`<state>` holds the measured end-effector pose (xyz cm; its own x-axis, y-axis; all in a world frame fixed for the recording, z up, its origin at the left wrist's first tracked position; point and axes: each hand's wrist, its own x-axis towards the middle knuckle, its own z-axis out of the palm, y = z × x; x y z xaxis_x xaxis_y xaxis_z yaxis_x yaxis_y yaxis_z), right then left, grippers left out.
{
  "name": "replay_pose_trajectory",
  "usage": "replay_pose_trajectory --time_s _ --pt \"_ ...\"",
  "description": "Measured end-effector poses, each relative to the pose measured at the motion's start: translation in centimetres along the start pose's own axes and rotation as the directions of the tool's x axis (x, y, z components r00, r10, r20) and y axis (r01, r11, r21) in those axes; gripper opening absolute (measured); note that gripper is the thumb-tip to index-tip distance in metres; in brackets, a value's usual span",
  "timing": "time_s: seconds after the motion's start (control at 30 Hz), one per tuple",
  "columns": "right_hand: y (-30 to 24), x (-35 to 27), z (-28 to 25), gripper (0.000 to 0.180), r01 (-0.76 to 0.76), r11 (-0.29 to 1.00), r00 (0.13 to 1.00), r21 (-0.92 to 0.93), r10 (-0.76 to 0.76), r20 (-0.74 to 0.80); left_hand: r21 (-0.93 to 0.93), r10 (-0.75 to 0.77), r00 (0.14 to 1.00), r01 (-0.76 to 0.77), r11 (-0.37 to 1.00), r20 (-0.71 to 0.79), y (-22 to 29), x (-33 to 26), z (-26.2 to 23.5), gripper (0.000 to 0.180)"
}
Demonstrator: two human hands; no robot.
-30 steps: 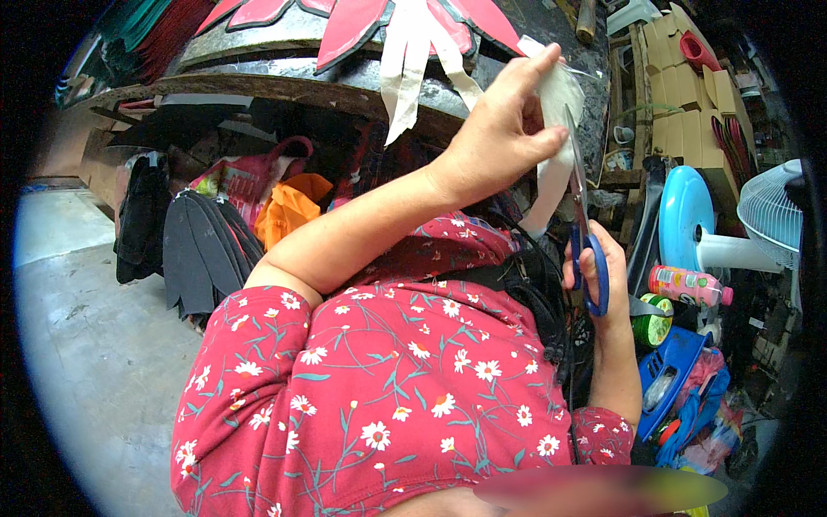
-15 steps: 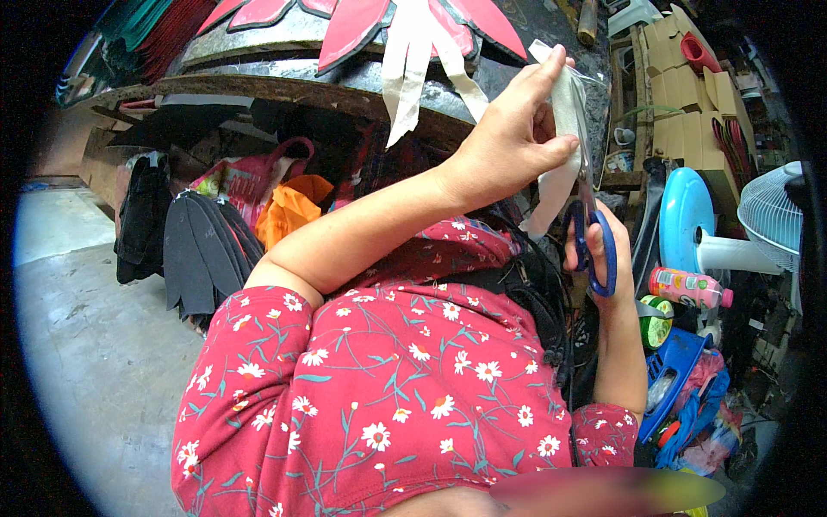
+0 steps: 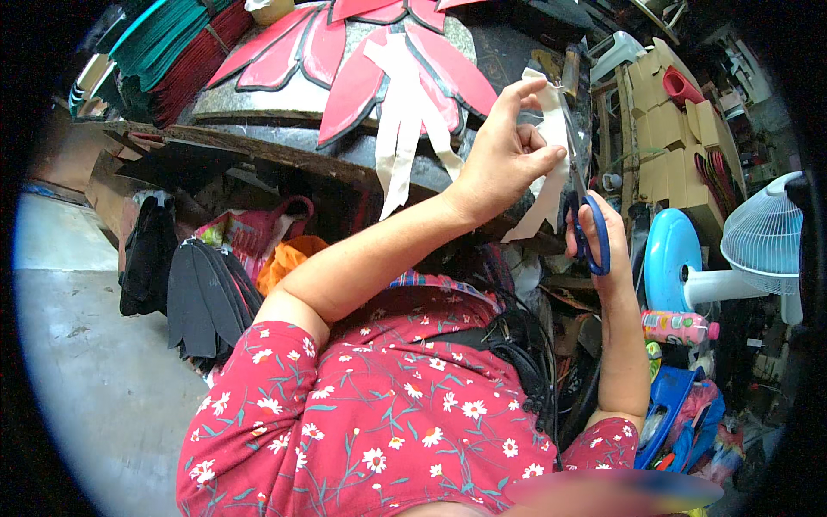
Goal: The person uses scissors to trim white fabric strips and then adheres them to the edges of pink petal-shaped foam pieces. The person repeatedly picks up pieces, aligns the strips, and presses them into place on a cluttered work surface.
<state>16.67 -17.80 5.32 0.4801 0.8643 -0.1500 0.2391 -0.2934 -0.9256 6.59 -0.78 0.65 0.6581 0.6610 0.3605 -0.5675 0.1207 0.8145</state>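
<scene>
My left hand point(image 3: 506, 159) is raised at the right end of the worktable, its thumb and fingers pinched on an off-white fabric strip point(image 3: 548, 191). The strip's lower end hangs free below the thumb. In my right hand point(image 3: 613, 237) are scissors point(image 3: 606, 234) with blue handles, fingers through the loops. Their blades point upward along the strip's right edge, close to my left fingertips. Whether the blades are parted cannot be told. More off-white strips point(image 3: 401, 116) drape over red, black-edged petal-shaped pieces point(image 3: 346, 103) on the worktable and hang past its front edge.
Stacked green and dark red sheets point(image 3: 164, 56) lie at the table's left. Dark petal-shaped pieces point(image 3: 207, 297) hang below. To the right are cardboard boxes point(image 3: 663, 112), a fan point(image 3: 765, 233), a round blue object point(image 3: 672, 258), a pink bottle point(image 3: 676, 327) and a blue basket point(image 3: 668, 405).
The view has shifted, showing more of the worktable and its red pieces. The held strip's lower end has swung left. Both hands keep their grips, with the scissors still beside the strip.
</scene>
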Motion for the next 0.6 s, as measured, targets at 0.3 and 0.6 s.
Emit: replay_pose_trajectory --time_s 0.3,0.6 --pt "0.5 2.7 -0.9 0.041 -0.025 0.999 1.0 0.048 0.025 0.004 0.038 -0.109 0.993 0.111 0.993 -0.037 -0.5 1.1 -1.3 0.046" --pt "0.3 3.1 -3.1 0.055 -0.115 0.99 0.993 0.084 0.114 0.015 -0.03 -0.21 0.975 0.208 0.978 -0.068 2.4 0.0 -3.2 0.038"
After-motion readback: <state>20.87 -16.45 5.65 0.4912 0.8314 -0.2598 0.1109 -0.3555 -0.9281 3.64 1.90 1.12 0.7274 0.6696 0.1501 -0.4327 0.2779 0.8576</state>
